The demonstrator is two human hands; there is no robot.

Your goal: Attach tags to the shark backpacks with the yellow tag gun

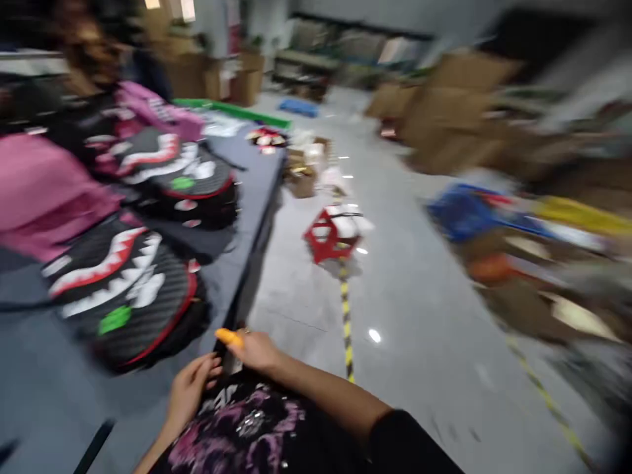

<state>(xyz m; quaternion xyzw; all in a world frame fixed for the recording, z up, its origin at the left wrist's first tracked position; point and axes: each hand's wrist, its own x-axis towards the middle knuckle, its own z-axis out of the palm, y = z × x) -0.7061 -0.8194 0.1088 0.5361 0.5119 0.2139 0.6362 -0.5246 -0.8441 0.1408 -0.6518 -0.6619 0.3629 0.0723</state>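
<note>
My right hand (257,352) is closed at the table's front edge. A small orange object (230,338) sticks out at its fingertips; blur hides what kind of thing it is. My left hand (191,387) is just beside it, fingers curled in near some black material at the table edge. Whatever those fingers may hold is hidden. Nearest to both hands lies a black backpack (133,299) with a shark-mouth print, red piping and a green patch. Behind it is a second such backpack (182,171).
Pink fabric (44,191) lies on the grey table (34,395) at the left. A red stool-like frame (328,237) stands on the floor by yellow-black tape. Cardboard boxes (459,112) and a blue crate (459,207) are at the right. A person (89,46) is at the far left.
</note>
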